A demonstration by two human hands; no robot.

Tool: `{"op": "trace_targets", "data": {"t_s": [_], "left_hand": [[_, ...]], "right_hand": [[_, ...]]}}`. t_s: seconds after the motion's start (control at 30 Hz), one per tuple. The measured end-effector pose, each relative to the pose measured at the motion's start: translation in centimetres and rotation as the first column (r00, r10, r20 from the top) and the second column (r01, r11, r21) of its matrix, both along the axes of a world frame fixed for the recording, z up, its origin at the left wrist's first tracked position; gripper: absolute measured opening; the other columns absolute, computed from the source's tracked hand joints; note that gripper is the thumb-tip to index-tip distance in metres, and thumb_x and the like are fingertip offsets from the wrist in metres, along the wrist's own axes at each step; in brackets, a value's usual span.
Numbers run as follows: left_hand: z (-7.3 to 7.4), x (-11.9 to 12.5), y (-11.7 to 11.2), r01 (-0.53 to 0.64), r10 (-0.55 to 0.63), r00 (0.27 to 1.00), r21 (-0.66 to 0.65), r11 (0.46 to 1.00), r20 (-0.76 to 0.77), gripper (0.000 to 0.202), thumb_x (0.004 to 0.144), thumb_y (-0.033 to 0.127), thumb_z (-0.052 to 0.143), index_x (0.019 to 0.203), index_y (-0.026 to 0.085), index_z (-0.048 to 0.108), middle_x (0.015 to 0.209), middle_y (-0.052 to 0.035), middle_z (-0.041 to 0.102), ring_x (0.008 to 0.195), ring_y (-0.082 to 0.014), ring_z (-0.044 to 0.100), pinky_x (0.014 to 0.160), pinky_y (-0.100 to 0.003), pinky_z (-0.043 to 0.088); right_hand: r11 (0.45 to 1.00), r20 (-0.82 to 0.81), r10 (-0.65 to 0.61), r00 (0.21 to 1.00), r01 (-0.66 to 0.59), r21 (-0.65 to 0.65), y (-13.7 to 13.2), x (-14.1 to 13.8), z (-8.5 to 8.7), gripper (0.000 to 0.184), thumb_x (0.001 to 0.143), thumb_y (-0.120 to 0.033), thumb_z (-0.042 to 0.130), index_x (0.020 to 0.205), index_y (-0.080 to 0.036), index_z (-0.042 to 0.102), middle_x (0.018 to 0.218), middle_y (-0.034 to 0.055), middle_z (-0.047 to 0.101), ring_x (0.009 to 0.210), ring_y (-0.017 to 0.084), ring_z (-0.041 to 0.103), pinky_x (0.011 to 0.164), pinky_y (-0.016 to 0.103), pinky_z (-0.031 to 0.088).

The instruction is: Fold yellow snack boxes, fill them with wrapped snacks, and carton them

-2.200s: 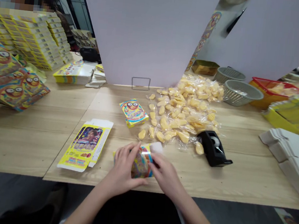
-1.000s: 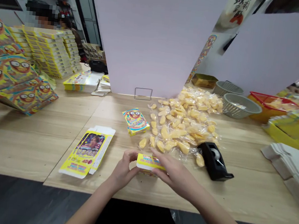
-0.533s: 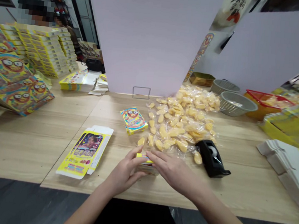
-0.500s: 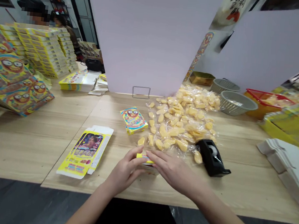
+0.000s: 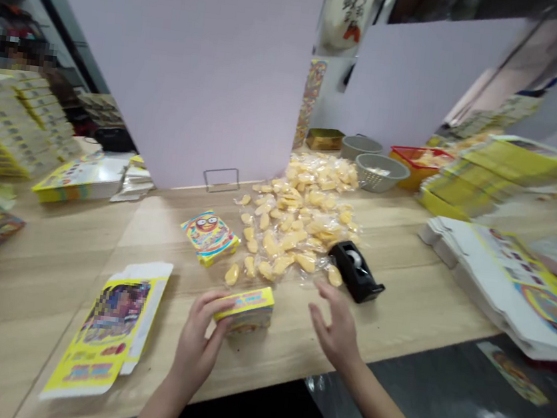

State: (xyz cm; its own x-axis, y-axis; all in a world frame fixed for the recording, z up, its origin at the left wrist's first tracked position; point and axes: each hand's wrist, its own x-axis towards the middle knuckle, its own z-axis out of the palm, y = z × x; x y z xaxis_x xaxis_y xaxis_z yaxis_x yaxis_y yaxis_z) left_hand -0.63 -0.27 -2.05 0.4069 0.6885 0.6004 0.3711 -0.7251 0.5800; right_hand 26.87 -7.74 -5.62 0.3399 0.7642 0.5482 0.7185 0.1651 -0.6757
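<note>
One small yellow printed cardboard box (image 5: 247, 311) sits at lower centre of the frame, likely light and stiff and best held by its short ends, its left end pinched by the left hand (image 5: 197, 342), while the right hand (image 5: 336, 326) hovers spread, clear of it.

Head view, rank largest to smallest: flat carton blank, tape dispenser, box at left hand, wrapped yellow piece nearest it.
1. Flat carton blank
2. Tape dispenser and box: too alike to rank
3. Wrapped yellow piece
</note>
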Motion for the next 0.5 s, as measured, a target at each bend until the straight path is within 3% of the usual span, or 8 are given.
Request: {"op": "trace_targets", "data": {"t_s": [0.03,0.07,0.13,0.17,0.23,0.3,0.4,0.5], "left_hand": [[0.3,0.3,-0.1,-0.028,0.028,1.0,0.025,0.999,-0.008,0.027,0.089,0.014,0.053,0.114,0.024,0.057,0.11,-0.0057,0.057,0.105,-0.018,0.056,0.089,-0.031,0.05],[0.5,0.7,-0.2,-0.045,0.046,0.999,0.059,0.997,-0.011,0.028,0.089,0.015,0.053,0.115,0.024,0.058,0.11,-0.0058,0.056,0.104,-0.0183,0.055,0.089,-0.031,0.049],[0.3,1.7,-0.2,-0.037,0.039,0.999,0.12,0.992,-0.02,0.029,0.089,0.014,0.052,0.116,0.025,0.059,0.109,-0.0055,0.055,0.103,-0.0184,0.055,0.088,-0.031,0.049],[0.1,2.1,-0.1,-0.02,0.024,0.999,0.144,0.989,-0.027,0.03,0.089,0.013,0.052,0.116,0.025,0.059,0.109,-0.0054,0.054,0.103,-0.0183,0.055,0.087,-0.031,0.049],[-0.4,2.9,0.1,0.005,0.002,0.999,0.163,0.987,-0.044,0.03,0.09,0.013,0.051,0.117,0.024,0.058,0.108,-0.0056,0.054,0.102,-0.0184,0.055,0.088,-0.031,0.048],[-0.8,3.2,0.4,0.004,0.005,0.999,0.165,0.986,-0.053,0.029,0.09,0.014,0.052,0.117,0.023,0.058,0.108,-0.0061,0.054,0.102,-0.019,0.055,0.088,-0.032,0.048],[-1.0,2.9,0.7,0.007,0.004,0.998,0.164,0.986,-0.066,0.028,0.09,0.017,0.052,0.117,0.024,0.058,0.109,-0.0061,0.054,0.101,-0.0195,0.055,0.088,-0.034,0.049],[-1.0,2.6,0.7,0.0,0.011,0.997,0.16,0.987,-0.072,0.029,0.09,0.017,0.052,0.117,0.025,0.057,0.109,-0.0058,0.054,0.101,-0.0196,0.055,0.087,-0.034,0.05]], "right_hand": [[0.976,-0.151,-0.217,0.964,0.21,-0.06,-0.5,2.3,-0.2,0.041,0.086,-0.029,0.056,0.126,-0.019,0.052,0.126,0.0145,0.058,0.116,0.027,0.055,0.097,0.047,0.047],[0.911,-0.283,-0.413,0.866,0.383,-0.155,-1.0,4.7,-0.3,0.039,0.086,-0.033,0.054,0.122,-0.018,0.053,0.126,0.0155,0.056,0.116,0.028,0.053,0.097,0.047,0.046],[0.786,-0.441,-0.618,0.651,0.488,-0.38,-1.6,9.6,0.1,0.038,0.087,-0.038,0.047,0.118,-0.016,0.054,0.129,0.0168,0.053,0.117,0.028,0.05,0.094,0.046,0.047],[0.766,-0.476,-0.64,0.603,0.454,-0.454,-1.7,11.7,0.5,0.036,0.087,-0.038,0.046,0.113,-0.016,0.057,0.125,0.0164,0.056,0.113,0.027,0.053,0.091,0.044,0.05],[0.778,-0.532,-0.609,0.588,0.311,-0.546,-1.4,14.8,1.2,0.03,0.085,-0.04,0.048,0.096,-0.016,0.064,0.107,0.0145,0.065,0.098,0.026,0.06,0.079,0.042,0.055],[0.786,-0.598,-0.564,0.57,0.149,-0.6,-0.6,16.3,1.6,0.022,0.078,-0.037,0.059,0.08,-0.017,0.067,0.088,0.0104,0.069,0.083,0.023,0.063,0.069,0.039,0.057],[0.804,-0.669,-0.512,0.539,0.027,-0.594,0.3,16.4,1.4,0.013,0.067,-0.029,0.069,0.072,-0.017,0.066,0.073,0.0061,0.067,0.073,0.02,0.062,0.062,0.037,0.057],[0.865,-0.713,-0.458,0.531,0.081,-0.495,-0.1,15.2,0.3,0.019,0.069,-0.037,0.065,0.075,-0.019,0.064,0.079,0.005,0.067,0.077,0.02,0.063,0.063,0.036,0.057]]}}
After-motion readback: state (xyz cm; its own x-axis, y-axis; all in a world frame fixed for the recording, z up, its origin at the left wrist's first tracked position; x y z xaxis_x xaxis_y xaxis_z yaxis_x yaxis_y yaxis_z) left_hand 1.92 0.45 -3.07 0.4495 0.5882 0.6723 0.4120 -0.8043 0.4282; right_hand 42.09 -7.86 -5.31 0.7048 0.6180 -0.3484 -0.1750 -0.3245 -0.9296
